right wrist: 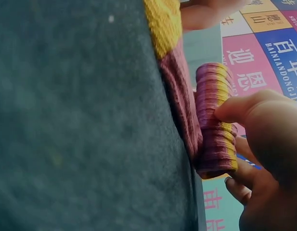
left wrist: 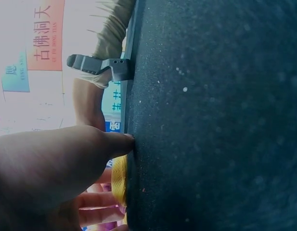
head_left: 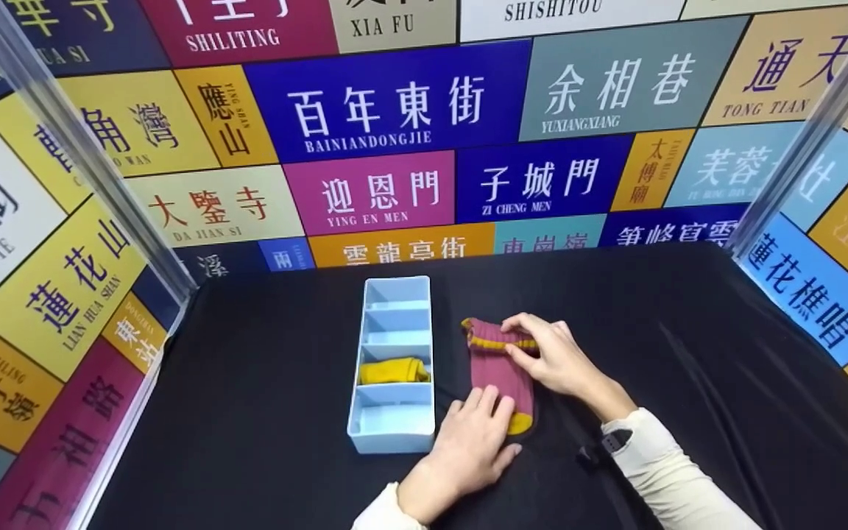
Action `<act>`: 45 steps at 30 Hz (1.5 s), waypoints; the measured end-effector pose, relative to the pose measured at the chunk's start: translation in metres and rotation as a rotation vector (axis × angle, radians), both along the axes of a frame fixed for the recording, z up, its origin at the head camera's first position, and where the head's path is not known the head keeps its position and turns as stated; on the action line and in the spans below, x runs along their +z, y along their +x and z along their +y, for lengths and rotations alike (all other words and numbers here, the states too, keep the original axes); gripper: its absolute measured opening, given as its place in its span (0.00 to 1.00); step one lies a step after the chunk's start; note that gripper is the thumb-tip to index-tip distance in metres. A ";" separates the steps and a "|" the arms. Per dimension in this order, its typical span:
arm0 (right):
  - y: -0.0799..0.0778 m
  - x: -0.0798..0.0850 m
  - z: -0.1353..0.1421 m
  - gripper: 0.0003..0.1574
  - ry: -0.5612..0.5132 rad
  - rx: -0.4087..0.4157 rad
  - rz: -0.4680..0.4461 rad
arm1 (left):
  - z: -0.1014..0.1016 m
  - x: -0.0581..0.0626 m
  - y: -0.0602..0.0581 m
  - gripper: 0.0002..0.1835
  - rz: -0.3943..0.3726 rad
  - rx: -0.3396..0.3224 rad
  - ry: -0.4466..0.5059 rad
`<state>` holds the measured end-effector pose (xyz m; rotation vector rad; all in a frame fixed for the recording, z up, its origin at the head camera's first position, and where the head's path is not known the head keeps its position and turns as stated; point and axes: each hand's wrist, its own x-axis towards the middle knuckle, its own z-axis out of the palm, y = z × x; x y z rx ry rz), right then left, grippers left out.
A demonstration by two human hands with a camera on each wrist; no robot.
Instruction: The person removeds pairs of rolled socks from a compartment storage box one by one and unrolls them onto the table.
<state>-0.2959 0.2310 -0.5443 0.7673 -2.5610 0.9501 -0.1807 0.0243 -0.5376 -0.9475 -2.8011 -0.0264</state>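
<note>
A blue tray [head_left: 394,443] (yellow bundle [head_left: 392,371] inside) stands beside the pink sock [head_left: 500,374].

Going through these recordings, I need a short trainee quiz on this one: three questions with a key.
1. Which hand pinches the rolled end of the pink-and-yellow sock?
2. True or false: the yellow fabric bundle lies in the second compartment from the near end of the light-blue divided box.
3. Fill in: that box has ___ compartments.

Key:
1. The right hand.
2. True.
3. Four.
</note>
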 end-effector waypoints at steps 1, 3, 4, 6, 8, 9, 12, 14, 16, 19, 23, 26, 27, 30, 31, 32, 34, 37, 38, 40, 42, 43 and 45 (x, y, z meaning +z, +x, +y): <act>-0.001 0.000 0.000 0.20 0.002 0.000 0.003 | 0.000 0.000 0.000 0.29 -0.004 0.005 0.003; -0.003 0.001 0.000 0.19 -0.004 0.004 0.007 | 0.000 0.001 0.000 0.30 -0.011 0.013 0.009; -0.003 0.001 0.000 0.19 -0.005 0.006 0.008 | 0.000 0.002 0.001 0.31 -0.013 0.017 0.013; -0.005 0.001 0.000 0.19 -0.006 0.013 0.005 | 0.001 0.002 0.001 0.34 -0.002 0.021 0.022; -0.005 0.001 0.000 0.20 0.005 0.021 -0.004 | 0.001 0.002 0.002 0.35 0.018 0.017 0.029; -0.005 0.001 0.000 0.22 0.018 0.023 -0.011 | 0.001 0.002 0.003 0.35 0.030 0.012 0.032; -0.005 -0.001 -0.001 0.26 0.060 0.024 -0.031 | 0.002 0.002 0.005 0.30 0.056 -0.006 0.033; -0.005 -0.002 -0.001 0.28 0.077 0.019 -0.037 | 0.002 0.003 0.005 0.26 0.064 -0.016 0.033; -0.005 -0.003 -0.001 0.29 0.077 0.008 -0.040 | 0.002 0.003 0.005 0.23 0.067 -0.017 0.037; -0.005 -0.003 -0.002 0.31 0.033 0.000 -0.036 | 0.003 0.003 0.004 0.21 0.073 -0.015 0.044; -0.007 -0.003 -0.003 0.27 -0.028 -0.003 -0.034 | 0.002 0.003 0.005 0.21 0.092 -0.022 0.049; -0.009 -0.002 -0.002 0.23 -0.036 -0.018 -0.028 | 0.001 0.003 0.005 0.20 0.114 -0.029 0.052; -0.010 -0.002 -0.002 0.21 -0.030 -0.028 -0.024 | 0.001 0.003 0.005 0.20 0.119 -0.031 0.055; -0.012 -0.002 -0.001 0.20 -0.002 -0.070 -0.013 | 0.001 0.003 0.005 0.19 0.125 -0.035 0.064; -0.012 -0.002 -0.001 0.21 0.006 -0.084 -0.013 | 0.001 0.003 0.006 0.19 0.124 -0.036 0.067; -0.012 -0.001 -0.001 0.21 0.009 -0.096 -0.010 | 0.001 0.003 0.006 0.19 0.123 -0.037 0.069; -0.013 -0.001 0.000 0.19 0.015 -0.116 -0.008 | 0.001 0.004 0.006 0.19 0.123 -0.036 0.071; -0.014 -0.001 0.000 0.14 0.028 -0.141 -0.007 | 0.001 0.004 0.007 0.19 0.125 -0.026 0.068; -0.014 -0.001 0.000 0.13 0.034 -0.145 -0.005 | 0.001 0.004 0.007 0.20 0.127 -0.021 0.069; -0.015 -0.001 0.000 0.13 0.050 -0.148 -0.002 | 0.002 0.004 0.008 0.20 0.132 -0.013 0.067; -0.018 -0.001 0.000 0.16 0.049 -0.145 0.000 | 0.002 0.005 0.009 0.20 0.141 -0.008 0.066; -0.019 -0.001 0.000 0.17 0.047 -0.142 0.000 | 0.002 0.005 0.009 0.20 0.145 -0.006 0.065; -0.022 -0.001 0.001 0.20 0.046 -0.143 -0.006 | 0.003 0.005 0.010 0.20 0.154 -0.005 0.059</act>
